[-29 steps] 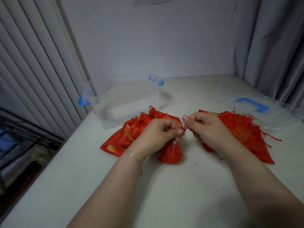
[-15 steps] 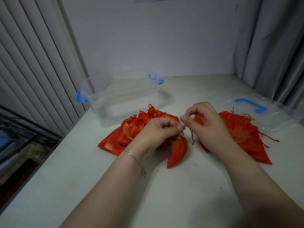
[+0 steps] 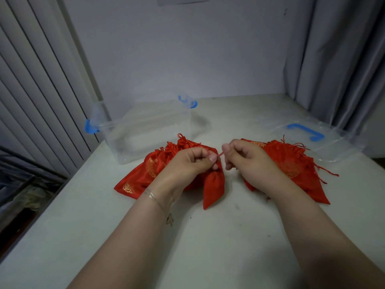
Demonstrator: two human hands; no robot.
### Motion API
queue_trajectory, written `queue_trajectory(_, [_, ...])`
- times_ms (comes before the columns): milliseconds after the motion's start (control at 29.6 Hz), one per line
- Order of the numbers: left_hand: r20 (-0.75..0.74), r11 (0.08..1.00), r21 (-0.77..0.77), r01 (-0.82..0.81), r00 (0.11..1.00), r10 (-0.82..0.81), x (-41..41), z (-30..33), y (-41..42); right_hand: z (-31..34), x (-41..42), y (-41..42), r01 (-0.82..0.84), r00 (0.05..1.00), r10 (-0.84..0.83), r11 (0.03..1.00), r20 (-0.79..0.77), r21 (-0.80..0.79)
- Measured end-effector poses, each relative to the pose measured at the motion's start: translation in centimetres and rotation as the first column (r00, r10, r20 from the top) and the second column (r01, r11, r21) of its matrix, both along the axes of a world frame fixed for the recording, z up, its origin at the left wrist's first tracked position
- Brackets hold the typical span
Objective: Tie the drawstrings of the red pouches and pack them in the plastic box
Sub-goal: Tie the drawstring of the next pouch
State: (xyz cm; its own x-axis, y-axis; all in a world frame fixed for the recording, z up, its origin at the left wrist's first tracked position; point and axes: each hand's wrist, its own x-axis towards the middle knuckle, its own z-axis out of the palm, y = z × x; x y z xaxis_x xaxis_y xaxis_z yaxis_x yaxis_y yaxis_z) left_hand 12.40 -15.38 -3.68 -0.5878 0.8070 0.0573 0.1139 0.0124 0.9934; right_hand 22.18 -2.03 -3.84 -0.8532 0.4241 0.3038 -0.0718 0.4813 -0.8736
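A: Both thumbs and forefingers pinch the drawstring (image 3: 220, 154), left hand (image 3: 192, 163) and right hand (image 3: 248, 161) drawn close. The pouch (image 3: 213, 189) hangs below the left.

B: So mid-tie?

A: Seemingly. Next, snug the knot, then carry it to the box (image 3: 145, 130) behind the left pile (image 3: 154, 170), apparently empty.

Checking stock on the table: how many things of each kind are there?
Held red pouch: 1
Pouch piles, contents too overlapped to count: 2, left pile and right pile
Clear plastic box: 1
Box lid: 1
Total: 5
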Motion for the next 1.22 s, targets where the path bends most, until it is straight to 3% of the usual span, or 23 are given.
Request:
queue_trajectory(135, [0.038, 0.999, 0.043, 0.006, 0.999, -0.008, -0.1, -0.2, 0.0, 0.5, 0.1, 0.0, 0.124, 0.984, -0.140, 0.983, -0.110, -0.138])
queue_trajectory(270, [0.099, 0.993, 0.103, -0.057, 0.994, 0.047, -0.1, -0.1, 0.2, 0.7, 0.2, -0.2, 0.178, 0.951, -0.213, 0.970, -0.226, -0.165])
queue_trajectory(338, [0.143, 0.983, 0.143, -0.117, 0.985, 0.096, -0.2, 0.0, 0.2, 0.7, 0.3, 0.0, 0.172, 0.960, -0.206, 0.969, -0.189, -0.179])
queue_trajectory(473, [0.154, 0.966, 0.184, -0.184, 0.976, 0.156, -0.4, 0.1, 0.2, 0.5, 0.4, 0.5, 0.126, 0.989, -0.117, 0.986, 0.087, -0.106])
queue_trajectory(575, [0.058, 0.977, 0.153, -0.151, 0.988, 0.144, -0.3, 0.3, 0.1, -0.1, 0.5, 1.0, 0.117, 0.967, -0.125, 0.992, 0.220, 0.051])
queue_trajectory(676, [-0.008, 0.985, 0.137, -0.108, 0.994, 0.110, 0.0, 0.3, 0.1, -0.2, 0.3, 0.8, 0.093, 0.977, -0.122, 0.982, 0.177, 0.164])
queue_trajectory(879, [-0.212, 0.989, 0.087, -0.123, 0.967, 0.139, 0.0, 0.0, 0.1, -0.3, 0.0, 0.3, -0.028, 0.987, 0.043, 0.995, 0.153, -0.099])
queue_trajectory(1115, [-0.518, 0.954, 0.102, -0.281, 0.804, 0.292, 0.2, -0.5, 0.3, -0.1, -0.1, -0.8, -0.009, 0.992, 0.011, 1.000, 0.125, -0.014])
queue_trajectory(1217, [-0.579, 0.949, 0.144, -0.281, 0.753, 0.311, 0.1, -0.6, 0.3, 0.1, 0.0, -1.3, -0.028, 0.996, 0.039, 0.991, 0.082, -0.134])
